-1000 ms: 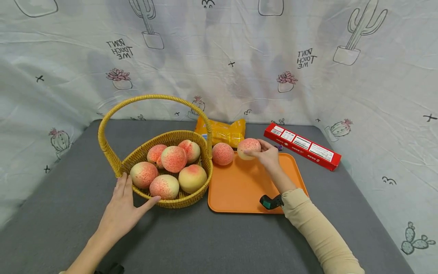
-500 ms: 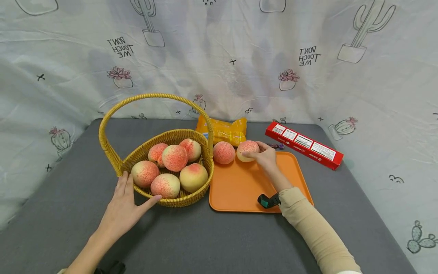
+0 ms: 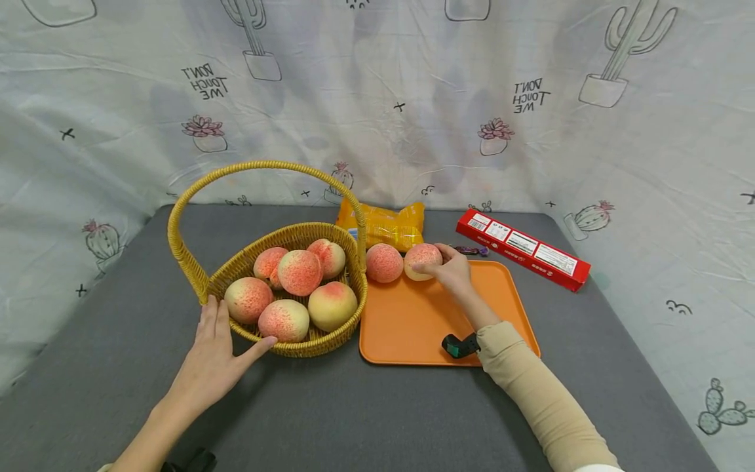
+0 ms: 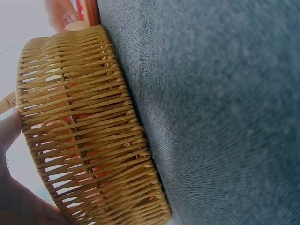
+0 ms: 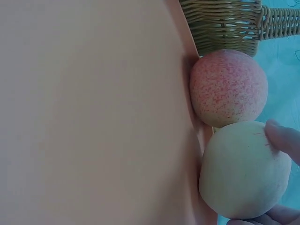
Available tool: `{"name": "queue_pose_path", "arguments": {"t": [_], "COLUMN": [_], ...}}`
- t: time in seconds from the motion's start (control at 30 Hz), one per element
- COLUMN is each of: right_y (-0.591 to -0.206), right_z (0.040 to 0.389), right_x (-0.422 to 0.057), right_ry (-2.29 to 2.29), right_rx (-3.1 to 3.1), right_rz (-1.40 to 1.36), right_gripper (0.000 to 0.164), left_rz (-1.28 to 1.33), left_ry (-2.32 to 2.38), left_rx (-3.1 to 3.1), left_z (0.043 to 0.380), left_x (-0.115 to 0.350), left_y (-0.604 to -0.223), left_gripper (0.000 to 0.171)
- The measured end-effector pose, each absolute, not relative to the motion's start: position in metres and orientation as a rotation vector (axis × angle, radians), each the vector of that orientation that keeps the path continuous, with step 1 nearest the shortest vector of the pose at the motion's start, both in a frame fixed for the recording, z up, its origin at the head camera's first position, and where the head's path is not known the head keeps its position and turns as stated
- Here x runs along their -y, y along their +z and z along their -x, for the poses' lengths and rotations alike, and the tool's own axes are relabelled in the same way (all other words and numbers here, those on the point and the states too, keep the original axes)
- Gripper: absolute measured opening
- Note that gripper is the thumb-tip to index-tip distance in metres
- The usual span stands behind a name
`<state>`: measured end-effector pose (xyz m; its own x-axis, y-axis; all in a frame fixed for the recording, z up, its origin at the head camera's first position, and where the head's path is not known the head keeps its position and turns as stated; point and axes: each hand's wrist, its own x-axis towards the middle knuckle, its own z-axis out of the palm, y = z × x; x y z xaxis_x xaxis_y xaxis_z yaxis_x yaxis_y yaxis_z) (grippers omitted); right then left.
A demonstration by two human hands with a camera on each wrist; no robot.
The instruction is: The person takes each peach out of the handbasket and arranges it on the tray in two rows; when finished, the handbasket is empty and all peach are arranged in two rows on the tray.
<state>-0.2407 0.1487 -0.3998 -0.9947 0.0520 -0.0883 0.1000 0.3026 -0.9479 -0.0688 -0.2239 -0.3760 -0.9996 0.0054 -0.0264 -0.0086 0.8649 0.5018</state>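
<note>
Presently | right grip (image 3: 455, 274): half-closed around pink-and-cream round peach (image 3: 421, 255), far edge of orange rectangular tray (image 3: 407, 328) | change: shifted left against red-speckled round peach (image 3: 385, 263) | left grip (image 3: 213, 362): straight-fingered on yellow wicker basket (image 3: 312, 350) | judged: placement unfinished

A round pink-and-cream peach (image 3: 419, 254) was at the far rim of a rectangular orange tray (image 3: 407, 321), beside a round pink-speckled peach (image 3: 385, 263); an upright, arched-handled yellow wicker basket (image 3: 303, 351) held six peaches (image 3: 300, 273).
</note>
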Motion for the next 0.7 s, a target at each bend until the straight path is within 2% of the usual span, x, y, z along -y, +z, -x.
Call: {"name": "queue_pose_path", "arguments": {"t": [0.7], "right_y": [-0.3926], "right_z": [0.2362], "right_x": [-0.1554], "right_ry": [-1.450], "right_rx": [-2.681], "right_rz": [0.070], "right_gripper": [0.079], "left_rz": [0.016], "left_ry": [0.815], "left_rx": [-2.992], "left_z": [0.0694], "left_x": [0.2236], "left_y": [-0.3740], "left_gripper": [0.113]}}
